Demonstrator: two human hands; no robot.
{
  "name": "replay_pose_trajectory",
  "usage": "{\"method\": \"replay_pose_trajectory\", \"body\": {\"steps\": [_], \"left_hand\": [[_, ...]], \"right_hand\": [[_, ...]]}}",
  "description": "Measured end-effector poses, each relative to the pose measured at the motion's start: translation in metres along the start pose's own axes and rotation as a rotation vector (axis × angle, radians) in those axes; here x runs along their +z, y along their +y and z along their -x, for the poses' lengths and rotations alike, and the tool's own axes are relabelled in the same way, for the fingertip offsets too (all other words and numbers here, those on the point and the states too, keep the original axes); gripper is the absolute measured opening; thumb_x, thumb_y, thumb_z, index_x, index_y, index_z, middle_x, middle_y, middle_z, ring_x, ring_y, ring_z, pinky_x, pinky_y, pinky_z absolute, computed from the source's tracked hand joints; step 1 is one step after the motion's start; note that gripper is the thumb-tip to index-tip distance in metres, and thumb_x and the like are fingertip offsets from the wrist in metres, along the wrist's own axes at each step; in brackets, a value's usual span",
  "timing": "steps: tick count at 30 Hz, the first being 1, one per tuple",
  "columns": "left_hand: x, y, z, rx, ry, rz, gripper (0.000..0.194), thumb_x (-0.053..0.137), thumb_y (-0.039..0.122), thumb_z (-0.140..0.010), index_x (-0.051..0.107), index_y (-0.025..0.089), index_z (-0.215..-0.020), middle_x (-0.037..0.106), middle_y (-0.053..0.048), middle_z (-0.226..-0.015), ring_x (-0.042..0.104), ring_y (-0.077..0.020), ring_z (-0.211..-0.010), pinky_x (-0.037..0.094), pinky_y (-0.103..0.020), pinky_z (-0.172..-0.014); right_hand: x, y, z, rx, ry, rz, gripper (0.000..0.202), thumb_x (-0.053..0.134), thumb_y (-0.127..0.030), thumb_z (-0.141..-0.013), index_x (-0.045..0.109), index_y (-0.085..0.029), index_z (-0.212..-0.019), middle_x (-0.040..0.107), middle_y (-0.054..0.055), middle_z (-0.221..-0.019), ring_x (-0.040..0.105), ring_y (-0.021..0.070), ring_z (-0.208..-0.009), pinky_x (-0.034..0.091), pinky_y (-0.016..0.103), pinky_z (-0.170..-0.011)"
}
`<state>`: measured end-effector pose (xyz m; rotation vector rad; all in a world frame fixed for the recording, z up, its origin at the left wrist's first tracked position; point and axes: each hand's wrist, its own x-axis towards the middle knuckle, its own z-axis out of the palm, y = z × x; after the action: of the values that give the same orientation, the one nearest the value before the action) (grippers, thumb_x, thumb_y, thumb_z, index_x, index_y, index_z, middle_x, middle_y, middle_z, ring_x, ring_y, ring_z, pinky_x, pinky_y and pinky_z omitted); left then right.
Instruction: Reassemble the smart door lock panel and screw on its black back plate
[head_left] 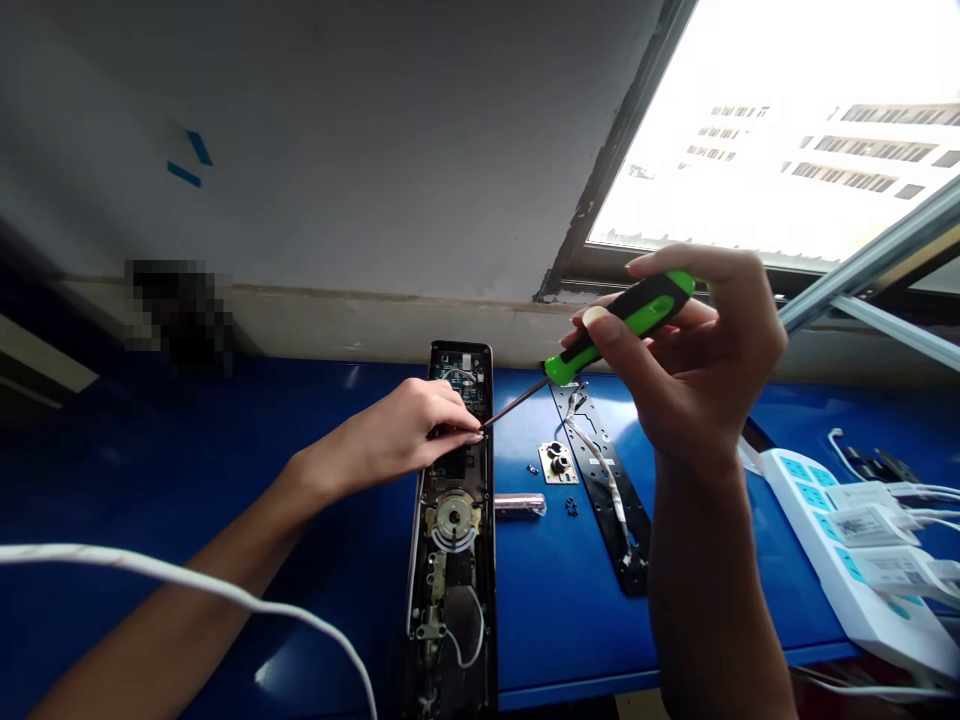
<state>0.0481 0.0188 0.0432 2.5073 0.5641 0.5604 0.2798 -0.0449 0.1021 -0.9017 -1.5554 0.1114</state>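
My right hand (697, 350) is wrapped round the green and black handle of a screwdriver (626, 325). Its thin shaft slants down left to the fingertips of my left hand (420, 425). Those fingertips are pinched together at the screwdriver's tip; whatever is between them is too small to make out. Beneath the left hand lies a long black device housing (489, 560), open at the top, which looks like a door lock body. Inside it show a circuit board (469, 385) at the far end, a round metal part (454, 516) and a white wire (480, 625).
Right of the housing are a copper-coloured cylinder (521, 506), a small square part (559, 462), several tiny black pieces (572, 507) and a black plate (604, 490) with wrapped cable. A white power strip (825, 530) stands at the right. A white cable (187, 575) crosses the left foreground.
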Motion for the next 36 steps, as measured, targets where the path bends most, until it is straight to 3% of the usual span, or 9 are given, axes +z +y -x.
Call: {"method": "replay_pose_trajectory", "body": {"steps": [5,10,16,19,23,27,30,32,36], "left_hand": [[-0.002,0.002,0.004,-0.073,0.058,0.039,0.02,0.07,0.021,-0.094,0.082,0.021,-0.111,0.08,-0.003,-0.089,0.07,-0.0174,-0.078,0.055,-0.031,-0.072],[-0.002,0.005,0.005,-0.111,0.072,0.133,0.024,0.072,0.018,-0.092,0.08,0.02,-0.114,0.079,-0.002,-0.088,0.07,-0.0148,-0.073,0.051,-0.027,-0.063],[-0.002,0.004,0.007,-0.086,0.069,0.104,0.026,0.071,0.015,-0.091,0.081,0.02,-0.115,0.077,-0.003,-0.088,0.068,-0.0145,-0.073,0.05,-0.025,-0.062],[-0.002,0.006,0.007,-0.095,0.059,0.06,0.027,0.071,0.012,-0.091,0.081,0.02,-0.114,0.076,-0.004,-0.087,0.068,-0.0151,-0.075,0.051,-0.026,-0.065],[-0.002,0.006,0.006,-0.071,0.057,0.055,0.028,0.07,0.009,-0.09,0.08,0.019,-0.115,0.076,-0.004,-0.086,0.069,-0.016,-0.078,0.051,-0.026,-0.067],[-0.001,0.004,0.006,-0.103,0.072,0.079,0.03,0.073,0.008,-0.089,0.079,0.019,-0.116,0.075,-0.003,-0.088,0.068,-0.0154,-0.078,0.052,-0.025,-0.067],[-0.003,0.002,0.007,-0.106,0.107,0.049,0.032,0.075,0.01,-0.089,0.077,0.02,-0.119,0.076,-0.003,-0.093,0.069,-0.0168,-0.083,0.055,-0.028,-0.073],[-0.006,0.0,0.008,-0.061,0.133,0.013,0.042,0.081,0.014,-0.087,0.074,0.022,-0.127,0.076,-0.005,-0.107,0.069,-0.02,-0.099,0.057,-0.032,-0.085],[-0.013,-0.008,0.012,-0.022,0.172,-0.093,0.059,0.088,0.026,-0.081,0.067,0.028,-0.136,0.066,-0.007,-0.132,0.061,-0.0255,-0.122,0.055,-0.04,-0.103]], "right_hand": [[0.009,0.0,0.0,0.02,0.074,-0.075,0.026,0.079,-0.021,-0.087,0.063,-0.029,-0.106,0.066,-0.001,-0.091,0.076,0.0203,-0.078,0.068,0.038,-0.063],[0.012,0.001,0.001,0.03,0.036,-0.06,0.028,0.081,-0.03,-0.087,0.062,-0.031,-0.108,0.066,0.0,-0.092,0.076,0.0213,-0.081,0.07,0.039,-0.067],[0.011,0.007,0.003,0.052,-0.008,-0.072,0.031,0.08,-0.026,-0.087,0.064,-0.029,-0.114,0.069,0.001,-0.099,0.077,0.0214,-0.086,0.07,0.038,-0.074],[0.011,0.012,0.001,-0.009,-0.034,-0.1,0.035,0.081,-0.023,-0.086,0.065,-0.029,-0.116,0.073,-0.001,-0.096,0.078,0.0213,-0.087,0.071,0.037,-0.073],[0.012,0.018,0.0,-0.039,-0.077,-0.182,0.043,0.079,-0.02,-0.087,0.066,-0.03,-0.126,0.076,-0.002,-0.095,0.079,0.0215,-0.088,0.072,0.037,-0.073],[0.014,0.021,-0.002,-0.043,-0.178,-0.227,0.062,0.077,-0.019,-0.089,0.056,-0.034,-0.145,0.076,0.001,-0.111,0.078,0.0256,-0.105,0.073,0.041,-0.082],[0.016,0.021,-0.004,-0.096,-0.203,-0.229,0.073,0.078,-0.014,-0.086,0.05,-0.036,-0.151,0.069,0.004,-0.132,0.077,0.0267,-0.109,0.073,0.042,-0.085],[0.018,0.02,-0.004,-0.119,-0.165,-0.203,0.069,0.077,-0.013,-0.086,0.053,-0.037,-0.146,0.061,0.005,-0.144,0.078,0.0251,-0.105,0.072,0.041,-0.085],[0.019,0.017,-0.002,-0.141,-0.066,-0.173,0.06,0.079,-0.009,-0.083,0.062,-0.034,-0.134,0.067,0.003,-0.124,0.079,0.024,-0.097,0.073,0.042,-0.084]]}}
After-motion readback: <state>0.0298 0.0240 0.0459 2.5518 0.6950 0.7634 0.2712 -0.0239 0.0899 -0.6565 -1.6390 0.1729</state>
